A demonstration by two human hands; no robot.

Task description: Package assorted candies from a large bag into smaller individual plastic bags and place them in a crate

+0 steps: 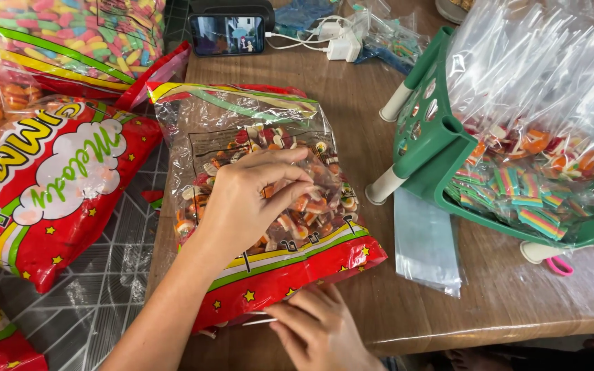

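Observation:
A big candy bag [290, 264], clear on top with a red, star-printed bottom band, lies flat on the wooden table [489, 302]. It is full of small orange, white and red gummies. My left hand [252, 199] lies on the clear part, its fingertips pinching the plastic over the candies. My right hand [317, 326] is at the bag's near red edge, fingers curled on it beside a thin white sliver. What that sliver is I cannot tell.
A green plastic basket [427, 148] lies tipped on its side at the right, holding a clear bag of rainbow candy strips [531, 199]. Flat clear bags [424, 240] lie beside it, near pink scissor handles [559, 266]. More red candy bags [49, 178] fill the left. A phone [227, 34] and chargers [338, 41] stand at the back.

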